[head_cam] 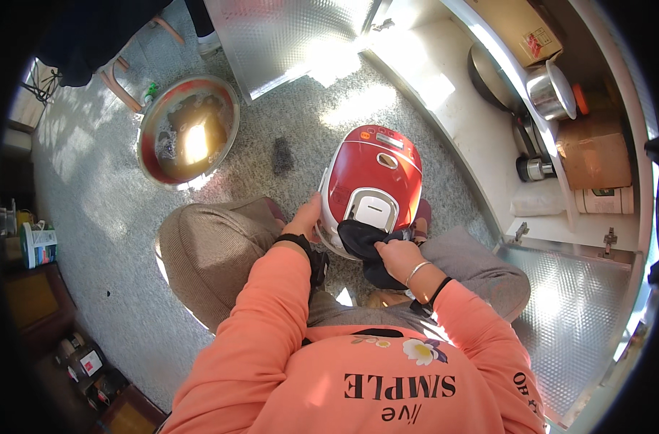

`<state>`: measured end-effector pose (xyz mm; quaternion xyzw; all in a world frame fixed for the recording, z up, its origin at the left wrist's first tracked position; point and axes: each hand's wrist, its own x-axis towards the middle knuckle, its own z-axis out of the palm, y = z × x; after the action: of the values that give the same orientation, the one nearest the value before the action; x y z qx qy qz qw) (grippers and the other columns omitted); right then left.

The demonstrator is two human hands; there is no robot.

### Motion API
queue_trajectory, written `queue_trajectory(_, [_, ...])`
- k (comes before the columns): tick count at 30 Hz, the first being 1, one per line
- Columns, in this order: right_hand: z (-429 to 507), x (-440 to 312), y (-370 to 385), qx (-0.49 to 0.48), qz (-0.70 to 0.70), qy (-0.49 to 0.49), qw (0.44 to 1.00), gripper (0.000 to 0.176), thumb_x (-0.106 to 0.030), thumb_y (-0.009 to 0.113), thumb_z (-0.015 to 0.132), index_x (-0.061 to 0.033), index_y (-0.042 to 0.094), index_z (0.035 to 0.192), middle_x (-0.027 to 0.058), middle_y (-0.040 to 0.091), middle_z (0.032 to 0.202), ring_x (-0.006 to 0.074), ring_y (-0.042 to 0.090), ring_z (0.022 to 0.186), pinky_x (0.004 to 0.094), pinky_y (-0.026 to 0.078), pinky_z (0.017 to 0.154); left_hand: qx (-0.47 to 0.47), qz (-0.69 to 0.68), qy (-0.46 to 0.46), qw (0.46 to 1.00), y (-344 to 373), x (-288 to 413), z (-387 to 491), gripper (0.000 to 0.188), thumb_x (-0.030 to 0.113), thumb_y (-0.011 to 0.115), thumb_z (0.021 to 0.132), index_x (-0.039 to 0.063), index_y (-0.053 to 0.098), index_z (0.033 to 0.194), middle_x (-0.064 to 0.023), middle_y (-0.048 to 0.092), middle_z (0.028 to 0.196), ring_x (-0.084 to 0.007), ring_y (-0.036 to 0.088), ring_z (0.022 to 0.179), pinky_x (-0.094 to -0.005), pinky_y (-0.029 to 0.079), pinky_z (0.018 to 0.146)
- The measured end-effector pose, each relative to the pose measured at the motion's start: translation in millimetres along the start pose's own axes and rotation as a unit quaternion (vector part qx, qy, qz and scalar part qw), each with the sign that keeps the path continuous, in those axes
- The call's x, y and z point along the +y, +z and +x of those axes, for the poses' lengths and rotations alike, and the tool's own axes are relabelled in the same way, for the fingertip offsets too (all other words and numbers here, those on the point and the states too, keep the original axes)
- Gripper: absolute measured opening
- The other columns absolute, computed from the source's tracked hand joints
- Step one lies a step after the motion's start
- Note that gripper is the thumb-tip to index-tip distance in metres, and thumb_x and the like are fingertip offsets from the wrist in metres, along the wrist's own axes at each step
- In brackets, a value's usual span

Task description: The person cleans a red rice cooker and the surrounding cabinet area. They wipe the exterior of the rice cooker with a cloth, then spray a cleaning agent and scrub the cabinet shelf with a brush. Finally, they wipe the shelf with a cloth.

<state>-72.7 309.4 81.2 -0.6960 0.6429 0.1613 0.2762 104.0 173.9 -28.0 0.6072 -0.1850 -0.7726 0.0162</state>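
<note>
A red and white rice cooker [375,168] stands on the floor between my feet, its lid closed and its button panel on the far side. My left hand [307,217] holds the cooker's left side by the white rim; some of its fingers are hidden. In my right hand [401,261] is a bunched dark cloth [360,238], pressed against the near end of the cooker, just below the white vent cover [371,209]. Part of the cloth hangs down below my fingers.
A metal basin [234,127] of murky water sits at the far left. To the right, an open low cabinet [449,103] holds a frying pan [484,81], a steel pot [549,89] and a cardboard box [595,152]. Its textured doors [568,309] stick out. A person's shoe [208,43] is beyond the basin.
</note>
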Motion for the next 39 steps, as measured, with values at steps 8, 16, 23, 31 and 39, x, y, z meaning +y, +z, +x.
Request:
queue_trajectory(8, [-32,72,-60,0.144,0.081,0.174,0.971,0.028,-0.013,0.052,0.074,-0.0105,0.063,0.100,0.0159,0.063,0.090,0.0323,0.060,0.087,0.0407,0.047,0.076,0.161,0.178,0.150,0.959,16,20,-29,0.031,0.012,0.045,0.079,0.002,0.051,0.108,-0.0135,0.060,0.081,-0.0242,0.062,0.067,-0.0327,0.050,0.050])
queue_trajectory(16, [-79,98,-100,0.375,0.189,0.147,0.895,0.032,-0.015,0.062,0.070,-0.0077,0.061,0.102,0.0135,0.061,0.091,0.0315,0.059,0.084,0.0371,0.047,0.073,0.087,0.308,0.350,0.881,31,62,-41,0.041,0.006,0.048,0.073,0.005,0.056,0.113,-0.0163,0.064,0.077,-0.0229,0.062,0.058,-0.0348,0.048,0.059])
queue_trajectory(23, [15,9,-110,0.483,0.066,-0.099,0.867,0.019,-0.012,0.056,0.073,-0.0140,0.062,0.091,0.0078,0.054,0.075,0.0255,0.058,0.069,0.0337,0.047,0.059,0.172,0.444,0.466,0.746,37,68,-42,0.033,0.016,0.053,0.076,0.006,0.058,0.107,-0.0151,0.064,0.088,-0.0281,0.062,0.080,-0.0370,0.048,0.069])
queue_trajectory(31, [75,-3,-77,0.283,-0.041,0.002,0.958,0.030,-0.013,0.056,0.074,-0.0161,0.055,0.105,0.0105,0.051,0.090,0.0268,0.056,0.087,0.0375,0.042,0.068,0.192,0.436,0.571,0.669,37,63,-52,0.022,0.023,0.055,0.078,0.009,0.061,0.096,-0.0136,0.063,0.095,-0.0316,0.059,0.090,-0.0372,0.047,0.076])
queue_trajectory(39, [44,71,-20,0.351,0.251,0.259,0.864,0.044,-0.010,0.058,0.068,-0.0190,0.050,0.110,0.0161,0.049,0.106,0.0356,0.050,0.100,0.0422,0.045,0.083,0.280,0.529,0.517,0.613,48,72,-37,0.007,0.016,0.054,0.080,0.011,0.057,0.085,-0.0084,0.057,0.078,-0.0325,0.058,0.067,-0.0426,0.048,0.062])
